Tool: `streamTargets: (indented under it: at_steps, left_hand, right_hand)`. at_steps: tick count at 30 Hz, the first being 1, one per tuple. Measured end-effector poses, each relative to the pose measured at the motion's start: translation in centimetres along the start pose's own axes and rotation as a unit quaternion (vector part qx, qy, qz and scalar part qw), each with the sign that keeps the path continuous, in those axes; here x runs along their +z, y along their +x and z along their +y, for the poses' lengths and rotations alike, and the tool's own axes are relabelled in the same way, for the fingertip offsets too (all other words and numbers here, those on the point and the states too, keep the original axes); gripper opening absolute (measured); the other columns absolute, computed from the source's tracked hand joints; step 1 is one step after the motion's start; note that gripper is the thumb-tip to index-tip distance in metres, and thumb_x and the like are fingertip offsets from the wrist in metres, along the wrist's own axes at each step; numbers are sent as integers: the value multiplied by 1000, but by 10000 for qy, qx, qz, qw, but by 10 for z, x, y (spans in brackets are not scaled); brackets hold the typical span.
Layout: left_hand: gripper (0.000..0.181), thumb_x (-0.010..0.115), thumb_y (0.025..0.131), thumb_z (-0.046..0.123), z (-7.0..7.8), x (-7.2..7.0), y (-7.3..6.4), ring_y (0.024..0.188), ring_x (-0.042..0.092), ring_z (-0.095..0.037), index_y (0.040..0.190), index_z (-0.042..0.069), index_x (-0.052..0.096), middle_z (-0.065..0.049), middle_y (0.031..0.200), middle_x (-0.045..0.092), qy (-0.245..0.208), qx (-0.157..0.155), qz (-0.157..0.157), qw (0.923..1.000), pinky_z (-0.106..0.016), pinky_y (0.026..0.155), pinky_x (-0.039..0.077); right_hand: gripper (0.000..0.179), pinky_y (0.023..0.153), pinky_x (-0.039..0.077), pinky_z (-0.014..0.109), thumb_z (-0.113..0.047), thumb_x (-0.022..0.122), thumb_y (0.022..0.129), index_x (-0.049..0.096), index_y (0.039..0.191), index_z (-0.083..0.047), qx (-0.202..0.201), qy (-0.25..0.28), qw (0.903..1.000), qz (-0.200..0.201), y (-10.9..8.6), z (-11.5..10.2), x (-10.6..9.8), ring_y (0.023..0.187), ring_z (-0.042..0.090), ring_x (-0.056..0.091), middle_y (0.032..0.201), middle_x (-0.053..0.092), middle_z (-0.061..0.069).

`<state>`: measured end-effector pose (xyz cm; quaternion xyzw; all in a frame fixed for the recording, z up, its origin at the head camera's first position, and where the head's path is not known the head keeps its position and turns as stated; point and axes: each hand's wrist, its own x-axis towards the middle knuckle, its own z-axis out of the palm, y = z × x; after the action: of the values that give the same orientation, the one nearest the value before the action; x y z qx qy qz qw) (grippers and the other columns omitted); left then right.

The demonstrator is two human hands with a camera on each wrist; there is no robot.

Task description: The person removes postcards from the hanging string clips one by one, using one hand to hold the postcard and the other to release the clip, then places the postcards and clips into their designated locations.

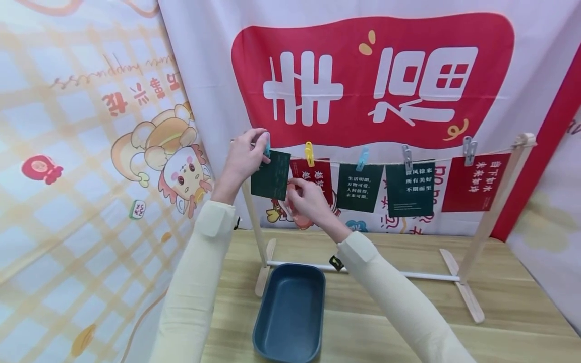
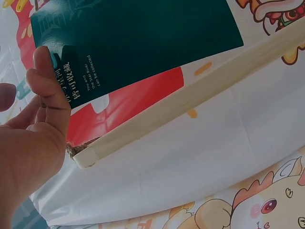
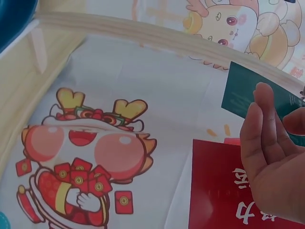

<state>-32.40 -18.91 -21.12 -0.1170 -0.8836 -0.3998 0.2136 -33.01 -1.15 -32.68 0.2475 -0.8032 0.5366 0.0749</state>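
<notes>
A dark green card [image 1: 271,175] with small white print hangs slightly tilted at the string's left end. At its upper edge my left hand [image 1: 244,155] pinches a light blue clothespin [image 1: 268,143] between thumb and fingers. The left wrist view shows the card [image 2: 138,43] close beside those fingers, near the post top. My right hand [image 1: 310,202] is by the card's right edge, fingers loosely bent. In the right wrist view, fingers and thumb stand apart and overlap the card [image 3: 240,90]. A red card [image 1: 324,174] under a yellow clothespin [image 1: 309,154] hangs partly behind this hand.
Further right, two green cards and a red card [image 1: 472,184] hang from blue and grey clothespins. The string runs to a wooden post [image 1: 492,217], its stand joined by a white rod [image 1: 417,276]. A dark blue tray [image 1: 257,327] stands on the wooden table [image 1: 376,322], before printed cloth backdrops.
</notes>
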Motion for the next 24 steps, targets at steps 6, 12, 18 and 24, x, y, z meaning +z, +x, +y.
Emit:
streamTargets:
  at_steps: [6,12,18,24]
  left_hand:
    - [46,48,100,45,-1,-3,-1,81,70,-17,139,20,51,-4,122,62,-194,47,14,9998,-35,74,60]
    - [45,48,100,45,0,-6,0,82,70,-17,136,19,52,-4,119,62,-237,36,-82,9997,-34,72,59]
    - [44,47,100,45,4,-9,-2,83,70,-18,135,18,50,-5,118,61,-200,-30,-213,9996,-34,71,58]
    - [41,47,101,42,4,-13,-3,86,70,-18,134,18,48,-5,119,60,-111,-59,-452,9989,-33,70,58]
  right_hand:
    - [39,67,60,31,-24,55,99,51,135,-11,392,958,9942,-297,6,-7,3,71,32,70,94,72,15]
    - [23,65,59,31,-27,54,101,58,115,-9,669,1452,9861,-441,11,-13,4,75,36,71,97,72,13]
    - [24,60,57,25,-30,55,100,60,113,-10,820,1580,9834,-343,12,-13,5,82,43,70,93,72,11]
    - [24,64,59,30,-30,56,100,60,113,-10,824,1539,9841,-315,11,-13,5,75,35,71,92,71,12]
